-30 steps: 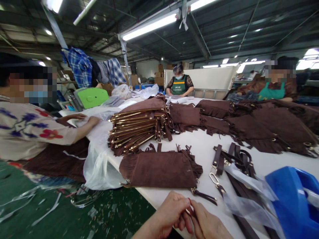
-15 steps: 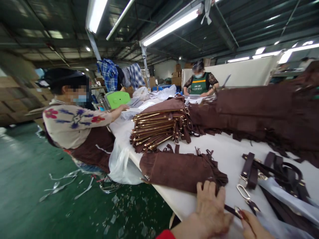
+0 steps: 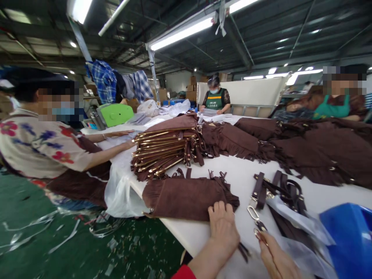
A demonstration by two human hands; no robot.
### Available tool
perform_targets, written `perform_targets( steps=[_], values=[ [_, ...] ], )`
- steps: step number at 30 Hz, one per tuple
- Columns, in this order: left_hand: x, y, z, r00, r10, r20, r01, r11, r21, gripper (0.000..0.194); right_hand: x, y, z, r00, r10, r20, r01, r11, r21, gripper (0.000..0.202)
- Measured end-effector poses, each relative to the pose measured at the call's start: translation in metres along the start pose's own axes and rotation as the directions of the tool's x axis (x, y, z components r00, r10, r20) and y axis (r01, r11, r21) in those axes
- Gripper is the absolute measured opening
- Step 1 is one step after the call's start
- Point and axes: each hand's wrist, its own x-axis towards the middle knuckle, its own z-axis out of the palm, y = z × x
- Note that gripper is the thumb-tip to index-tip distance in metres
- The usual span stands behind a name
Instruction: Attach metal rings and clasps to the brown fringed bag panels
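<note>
A brown suede-looking fringed bag (image 3: 186, 197) lies flat along the table's near edge. My left hand (image 3: 223, 226) is on its right part, fingers bent and close together over the near edge; the thumb is hidden. A thin dark strap end (image 3: 243, 252) sticks out beside that hand. My right hand (image 3: 277, 254) is closed in a pinch on a small gold snap hook (image 3: 257, 232), partly covered by the fingers. Just beyond it lie dark leather straps (image 3: 286, 190) with a gold oval ring (image 3: 252, 212).
A stack of brown bags with gold zips (image 3: 162, 149) stands behind the flat bag. More brown fringed bags (image 3: 325, 151) spread along the right. A blue container (image 3: 348, 236) is at lower right. One co-worker (image 3: 43, 143) handles clear plastic at left; others are beyond the table.
The view has swung right, bringing the blue container and another co-worker into sight. My right hand has drawn away from my left, and the strap no longer spans between them.
</note>
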Motion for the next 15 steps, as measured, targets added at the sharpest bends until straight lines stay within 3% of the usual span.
perform_targets(
  steps=[6,12,15],
  values=[
    [-0.002,-0.01,0.013,0.959,0.268,-0.092,-0.248,0.951,0.184,0.033,-0.002,-0.014,0.011,0.996,0.06,-0.066,-0.06,0.998,0.006,0.029],
    [0.004,-0.017,0.002,0.931,0.302,-0.207,-0.264,0.945,0.194,0.023,0.007,-0.02,0.01,0.997,0.044,-0.07,-0.044,0.999,0.007,0.029],
    [-0.005,-0.03,-0.009,0.91,0.339,-0.24,-0.31,0.939,0.148,0.013,0.017,-0.027,0.01,1.0,-0.021,0.001,0.021,0.999,-0.042,0.027]
  ],
)
